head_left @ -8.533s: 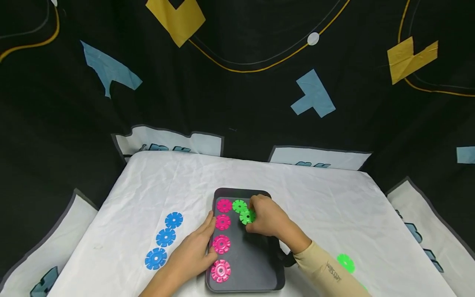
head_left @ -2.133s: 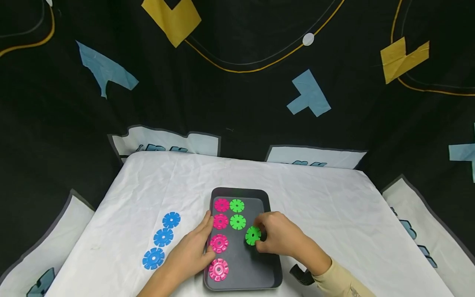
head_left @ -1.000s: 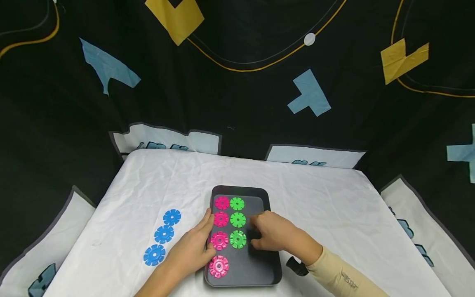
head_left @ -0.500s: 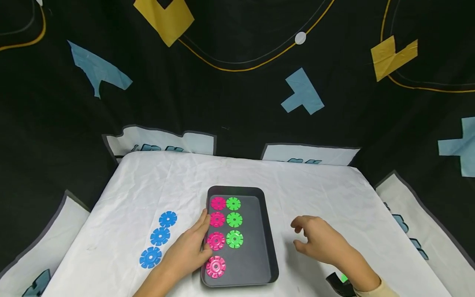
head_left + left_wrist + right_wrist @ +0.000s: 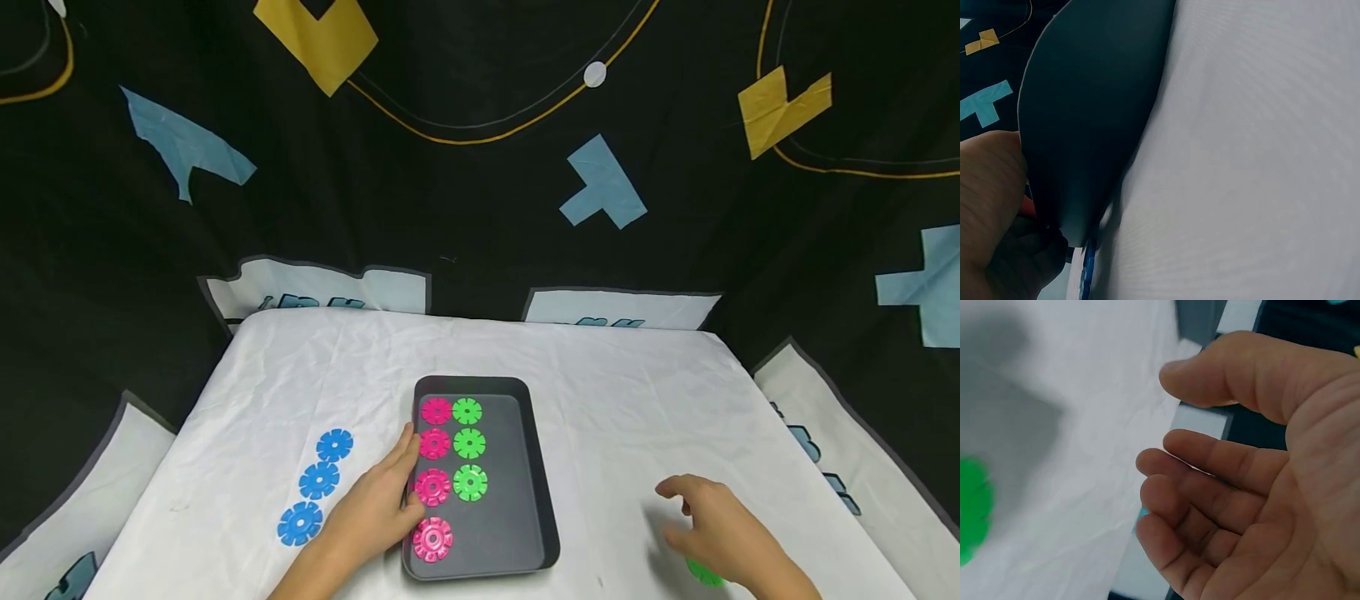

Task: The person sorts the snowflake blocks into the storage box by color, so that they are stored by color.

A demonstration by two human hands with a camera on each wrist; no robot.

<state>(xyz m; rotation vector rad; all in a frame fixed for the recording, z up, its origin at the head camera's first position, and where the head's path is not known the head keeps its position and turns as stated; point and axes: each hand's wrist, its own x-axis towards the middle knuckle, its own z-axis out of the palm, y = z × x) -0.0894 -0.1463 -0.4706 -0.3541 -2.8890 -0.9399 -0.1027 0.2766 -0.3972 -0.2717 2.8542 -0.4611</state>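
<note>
A dark grey baking tray [image 5: 522,471] lies on the white cloth. In it stands a left column of pink flower-shaped discs [image 5: 432,540], with a column of green flower-shaped discs [image 5: 470,483] beside the upper ones. My left hand [image 5: 367,512] holds the tray's left rim, its thumb over the edge and its fingers along the side; the left wrist view shows the tray's outer wall [image 5: 1091,112] close up. To the right, my right hand [image 5: 723,529] hovers over the cloth with loosely bent fingers and nothing in it. A loose green disc [image 5: 972,509] lies below, partly hidden by that hand in the head view.
Left of my left hand, blue flower-shaped discs [image 5: 318,481] lie in a slanting line on the cloth. The white-covered table [image 5: 615,400] ends at a black curtain [image 5: 480,225] with coloured patches.
My right hand placed a green disc third in the green column, let go, and has moved right and nearer, over the loose green disc. My left hand has stayed on the tray.
</note>
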